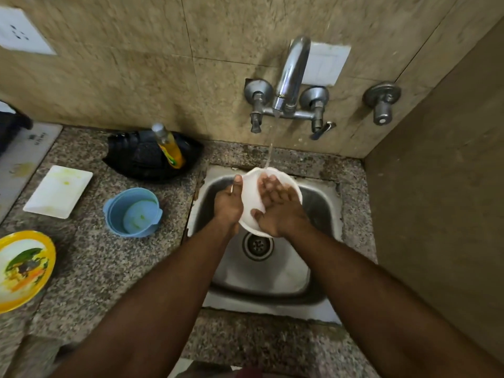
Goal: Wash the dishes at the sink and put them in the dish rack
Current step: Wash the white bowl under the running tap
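Note:
A white bowl (252, 196) is held tilted over the steel sink (321, 205), under a thin stream of water from the wall tap (290, 75). My left hand (228, 204) grips the bowl's left rim, thumb on the edge. My right hand (278, 207) lies flat inside the bowl with fingers spread, thumb over the near rim. On the counter to the left wait a blue bowl (133, 212), a white rectangular plate (58, 190) with yellow stains, and a yellow-rimmed plate (23, 268) with food remains.
A black basket (141, 156) holding a bottle of orange dish soap (169, 147) stands by the back wall. A second valve (381, 103) sticks out of the wall at right. A brown side wall (441, 214) bounds the sink's right side.

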`<state>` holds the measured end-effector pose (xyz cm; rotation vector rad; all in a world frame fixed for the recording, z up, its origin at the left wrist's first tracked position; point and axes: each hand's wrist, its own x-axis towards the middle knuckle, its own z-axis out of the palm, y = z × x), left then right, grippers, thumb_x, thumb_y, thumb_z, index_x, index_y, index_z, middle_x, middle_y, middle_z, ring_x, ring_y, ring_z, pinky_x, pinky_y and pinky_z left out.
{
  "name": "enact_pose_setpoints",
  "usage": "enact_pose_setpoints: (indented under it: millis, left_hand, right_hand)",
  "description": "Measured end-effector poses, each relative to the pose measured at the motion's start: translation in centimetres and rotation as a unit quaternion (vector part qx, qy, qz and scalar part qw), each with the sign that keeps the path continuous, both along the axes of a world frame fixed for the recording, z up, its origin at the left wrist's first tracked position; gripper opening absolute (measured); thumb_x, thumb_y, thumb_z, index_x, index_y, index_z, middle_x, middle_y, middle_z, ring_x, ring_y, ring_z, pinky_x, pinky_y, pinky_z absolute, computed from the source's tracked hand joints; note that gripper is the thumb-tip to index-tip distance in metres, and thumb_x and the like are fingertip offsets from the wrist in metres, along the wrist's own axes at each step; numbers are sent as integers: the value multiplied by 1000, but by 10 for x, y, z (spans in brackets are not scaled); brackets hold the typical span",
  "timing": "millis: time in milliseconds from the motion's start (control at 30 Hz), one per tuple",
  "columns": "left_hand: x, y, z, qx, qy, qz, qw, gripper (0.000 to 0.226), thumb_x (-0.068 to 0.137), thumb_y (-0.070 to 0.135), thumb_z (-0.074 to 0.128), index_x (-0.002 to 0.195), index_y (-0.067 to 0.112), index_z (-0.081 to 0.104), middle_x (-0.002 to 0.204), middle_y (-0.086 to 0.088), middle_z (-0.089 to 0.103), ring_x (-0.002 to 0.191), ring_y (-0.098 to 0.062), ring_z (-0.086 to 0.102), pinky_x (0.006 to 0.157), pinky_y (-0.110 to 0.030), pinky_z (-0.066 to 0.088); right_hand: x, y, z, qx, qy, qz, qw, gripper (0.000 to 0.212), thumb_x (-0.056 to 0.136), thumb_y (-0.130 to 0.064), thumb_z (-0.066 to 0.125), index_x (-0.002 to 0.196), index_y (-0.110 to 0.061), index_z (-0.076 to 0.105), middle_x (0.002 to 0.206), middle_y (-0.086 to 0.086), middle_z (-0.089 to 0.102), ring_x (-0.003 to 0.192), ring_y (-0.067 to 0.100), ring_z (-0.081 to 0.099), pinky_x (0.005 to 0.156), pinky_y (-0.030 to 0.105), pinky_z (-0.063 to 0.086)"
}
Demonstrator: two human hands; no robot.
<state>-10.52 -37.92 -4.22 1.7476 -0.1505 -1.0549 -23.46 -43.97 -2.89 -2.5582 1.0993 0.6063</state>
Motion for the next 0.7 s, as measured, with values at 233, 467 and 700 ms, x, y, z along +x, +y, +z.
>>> enact_pose_setpoints:
  millis: [233, 467, 700]
  left_hand:
    - [-14, 9, 0, -15, -106, 40, 993, 64, 88, 78, 50, 83, 18, 73, 89, -4, 79, 87, -24, 74, 84, -47, 63]
    - [-3, 12, -1, -121, -48, 32, 991, 47, 95, 69, 51, 97, 28, 75, 101, 3, 79, 98, -15, 75, 94, -46, 61]
    - [6, 14, 3, -138, -65, 62, 986, 59, 71, 94, 52, 99, 46, 74, 117, 5, 75, 113, -20, 70, 101, -50, 57]
  right_hand:
    - [19, 51, 1, 79, -21, -266, 960, 91, 102, -60, 22, 155, -3, -25, 162, 15, -36, 152, 31, -29, 125, 44, -15]
    - [6, 64, -8, 130, -199, -68, 969, 64, 108, -50, 18, 164, -27, 0, 170, -10, -15, 156, 24, -17, 127, 48, 14]
    - [-22, 57, 19, 47, -242, 42, 968, 58, 93, -28, 51, 151, -25, 49, 156, -3, 49, 142, 18, 46, 117, 32, 36]
